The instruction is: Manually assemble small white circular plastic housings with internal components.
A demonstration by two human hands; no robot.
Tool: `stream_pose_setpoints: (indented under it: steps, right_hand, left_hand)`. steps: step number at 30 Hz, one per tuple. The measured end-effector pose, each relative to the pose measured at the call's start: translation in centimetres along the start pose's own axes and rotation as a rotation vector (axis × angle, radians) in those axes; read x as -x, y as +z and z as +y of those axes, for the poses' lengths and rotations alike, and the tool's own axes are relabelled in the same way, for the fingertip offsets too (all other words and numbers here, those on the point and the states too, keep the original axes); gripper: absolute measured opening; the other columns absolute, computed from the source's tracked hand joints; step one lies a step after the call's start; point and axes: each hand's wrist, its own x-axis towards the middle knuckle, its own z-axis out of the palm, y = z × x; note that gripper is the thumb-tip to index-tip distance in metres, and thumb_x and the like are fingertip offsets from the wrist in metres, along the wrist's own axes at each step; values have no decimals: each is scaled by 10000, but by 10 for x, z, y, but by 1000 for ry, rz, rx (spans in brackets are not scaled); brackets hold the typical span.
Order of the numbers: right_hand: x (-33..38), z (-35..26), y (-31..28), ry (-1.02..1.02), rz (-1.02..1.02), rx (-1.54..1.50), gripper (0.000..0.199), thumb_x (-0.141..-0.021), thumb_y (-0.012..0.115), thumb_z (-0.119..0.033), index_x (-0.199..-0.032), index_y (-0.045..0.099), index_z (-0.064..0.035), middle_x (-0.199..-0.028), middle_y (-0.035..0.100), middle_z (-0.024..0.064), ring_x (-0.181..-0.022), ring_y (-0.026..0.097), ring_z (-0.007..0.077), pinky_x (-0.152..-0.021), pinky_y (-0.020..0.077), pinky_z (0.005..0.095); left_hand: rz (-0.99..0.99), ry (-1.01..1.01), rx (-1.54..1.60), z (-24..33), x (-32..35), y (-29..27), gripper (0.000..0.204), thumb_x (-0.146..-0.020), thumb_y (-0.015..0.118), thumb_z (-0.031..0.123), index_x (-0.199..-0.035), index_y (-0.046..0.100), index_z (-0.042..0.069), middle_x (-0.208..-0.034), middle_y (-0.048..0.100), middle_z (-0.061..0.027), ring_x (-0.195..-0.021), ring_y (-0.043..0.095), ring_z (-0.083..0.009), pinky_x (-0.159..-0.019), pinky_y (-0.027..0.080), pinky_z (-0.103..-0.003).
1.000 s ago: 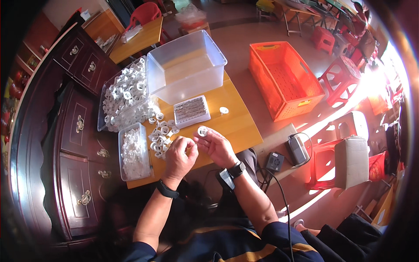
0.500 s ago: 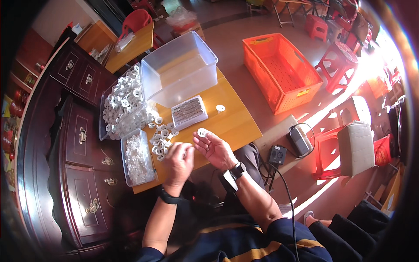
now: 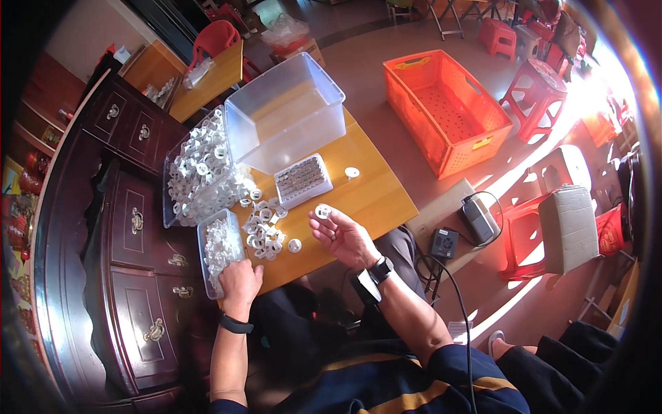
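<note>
A white round plastic ring (image 3: 322,212) is pinched between the thumb and fingertips of my right hand (image 3: 347,243), held over the table. My left hand (image 3: 239,281) reaches into the near end of a small clear bin (image 3: 203,238) filled with small white plastic pieces (image 3: 222,241); its fingertips are hidden among them. Beside that bin lies a loose heap of white rings (image 3: 264,228), with a single ring (image 3: 294,245) at its right. A white tray (image 3: 319,188) with rows of small grey pieces stands beyond my right hand. Another white round piece (image 3: 352,172) lies right of the tray.
Behind the tray stands a large clear tub (image 3: 289,114); left of it, another clear tub is heaped with white rings (image 3: 200,165). Dark drawers (image 3: 138,228) flank the wooden table (image 3: 372,196). On the floor are an orange crate (image 3: 448,114) and a red stool (image 3: 534,100).
My left hand has moved from beside my right hand down and left to the small bin. A single ring now shows beside the heap. My right hand keeps its ring in nearly the same place.
</note>
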Motion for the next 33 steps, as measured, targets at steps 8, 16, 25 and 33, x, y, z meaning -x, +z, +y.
stream_pose_setpoints:
  steps: [8, 16, 25, 33]
  right_hand:
    - [-1, 0, -2, -1, 9, -25, 313, -1008, 534, -175, -1273, 544, -8, -1253, 643, 169, -1105, 653, 260, -965, 544, 364]
    - [-2, -1, -3, -1, 1, -34, 316, -1011, 529, -172, -1278, 539, -3, -1252, 642, 172, -1100, 656, 262, -963, 547, 365]
    - [0, -1, -4, -31, -21, -41, 314, -1017, 516, -173, -1285, 538, -12, -1255, 642, 164, -1089, 660, 252, -955, 549, 359]
    - [18, -11, -7, -71, -21, -92, 316, -1009, 554, -190, -1292, 538, -50, -1247, 647, 149, -1104, 649, 220, -937, 547, 332]
  left_hand:
    - [-131, -20, -22, 5, 8, 6, 311, -867, 691, 335, -922, 700, 30, -868, 710, -196, -863, 692, -401, -779, 534, -501]
    - [-36, 11, 88, 10, 43, 9, 362, -886, 670, 260, -1151, 594, 26, -1115, 603, -210, -970, 653, -409, -809, 520, -511]
    - [265, 95, 216, 0, 51, 46, 436, -867, 674, 146, -1249, 530, -5, -1162, 588, -221, -961, 642, -417, -811, 523, -489]
    - [21, -174, 312, -3, 48, 46, 322, -863, 702, 206, -1107, 580, 35, -928, 681, -219, -900, 661, -417, -753, 520, -513]
